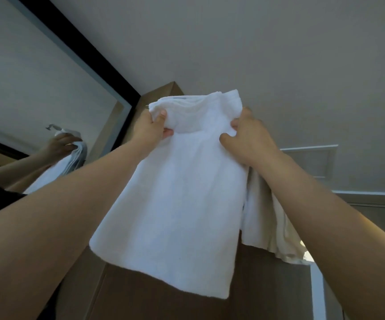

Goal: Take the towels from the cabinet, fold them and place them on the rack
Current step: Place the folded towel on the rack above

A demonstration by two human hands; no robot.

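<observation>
Mirror point(36, 93) on the left wall gives a partial second look: a reflected hand and a bundle of white cloth beside a small metal fitting, too small to read; left hand point(151, 127) is raised overhead, thumb and fingers pinched on the bunched upper left edge of the towel point(177, 204); the towel hangs between both hands in front of a wooden panel point(163, 303), its top gathered in soft rolls and its lower edge dangling free; it looks light, thick and limp, not slippery, nothing fragile, so it should sag and slide out of square wherever it is unsupported; holding it by the two top corners, as now, seems the right place, with a fold likely needing the lower edge caught as well; right hand point(248, 137) grips the upper right edge, thumb and fingers pressed into the cloth; below that wrist a second towel point(270, 218), duller white, hangs partly behind the forearm; whatever bears these cloths is hidden behind them, so I cannot tell whether the held one is already draped over a rack; no cabinet interior is in view.
</observation>
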